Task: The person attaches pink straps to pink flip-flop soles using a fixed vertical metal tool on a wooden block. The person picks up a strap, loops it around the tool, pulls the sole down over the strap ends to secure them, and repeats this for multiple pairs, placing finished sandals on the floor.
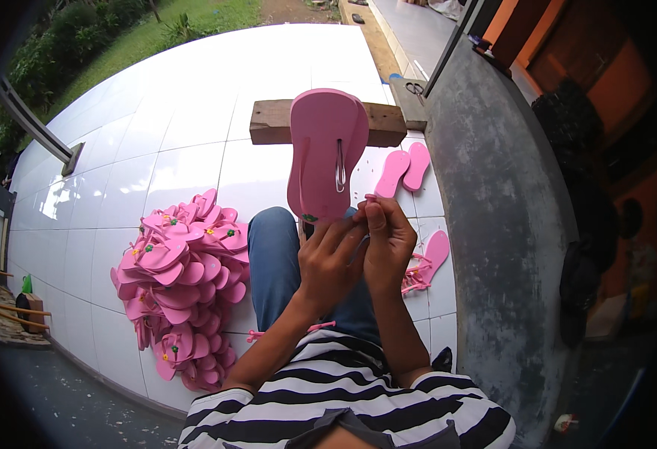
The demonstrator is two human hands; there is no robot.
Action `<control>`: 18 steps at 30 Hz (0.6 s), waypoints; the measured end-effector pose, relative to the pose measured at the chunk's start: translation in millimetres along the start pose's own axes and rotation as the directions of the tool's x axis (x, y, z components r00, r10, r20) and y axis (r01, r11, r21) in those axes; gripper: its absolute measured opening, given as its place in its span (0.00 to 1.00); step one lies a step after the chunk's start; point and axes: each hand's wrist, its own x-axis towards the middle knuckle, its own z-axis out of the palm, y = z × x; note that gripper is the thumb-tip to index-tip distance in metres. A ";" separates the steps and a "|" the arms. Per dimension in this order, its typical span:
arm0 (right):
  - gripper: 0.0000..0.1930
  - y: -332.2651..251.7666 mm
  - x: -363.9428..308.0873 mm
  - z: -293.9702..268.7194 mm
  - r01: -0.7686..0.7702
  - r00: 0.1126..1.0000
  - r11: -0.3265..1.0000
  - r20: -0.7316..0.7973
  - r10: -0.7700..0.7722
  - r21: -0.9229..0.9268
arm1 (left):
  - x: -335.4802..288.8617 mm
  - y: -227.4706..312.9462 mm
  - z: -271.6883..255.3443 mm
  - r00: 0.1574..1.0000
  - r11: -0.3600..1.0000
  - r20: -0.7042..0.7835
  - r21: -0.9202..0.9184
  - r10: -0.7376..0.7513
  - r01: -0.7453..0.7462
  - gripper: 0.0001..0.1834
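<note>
A pink flip-flop sole (pixel 315 161) lies over a wooden block (pixel 272 122) in front of me, another sole edge showing behind it. A thin metal wire loop (pixel 340 168) sticks up from its right side. Close to the sole's lower end, my left hand (pixel 331 258) is closed, its curled fingers around part of a pink strap that is mostly hidden. A small green ornament (pixel 310 218) shows just beyond those fingers. My right hand (pixel 390 243) meets the left one and pinches a pink strap end (pixel 371 197) between thumb and forefinger.
On the left rises a big heap of pink flip-flops (pixel 182 292). Two bare soles (pixel 393 172) lie right of the block, and loose pink straps (pixel 416 275) beside another sole (pixel 437 251). A strap (pixel 291 332) rests across my lap. Scissors (pixel 414 88) sit on a ledge.
</note>
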 end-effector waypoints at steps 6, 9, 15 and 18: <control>0.16 1.9 33.5 -0.3 -0.184 0.936 0.949 0.340 0.090 0.256 | 49.4 -49.5 -34.0 0.978 0.995 -0.207 -0.087 0.030 -0.049 0.16; 0.16 2.0 36.9 0.9 -0.220 0.915 0.949 0.385 0.121 0.224 | 106.2 -61.1 -48.4 0.984 0.996 -0.168 0.067 -0.051 0.063 0.17; 0.14 10.8 34.5 -3.3 -0.230 0.905 0.953 0.403 0.136 0.196 | 147.1 -49.7 -48.2 0.970 0.996 0.232 0.076 -0.068 0.052 0.16; 0.13 12.2 33.2 0.1 -0.231 0.904 0.960 0.400 0.152 0.158 | 136.0 -47.0 -40.7 0.983 0.984 0.042 0.002 0.180 -0.180 0.15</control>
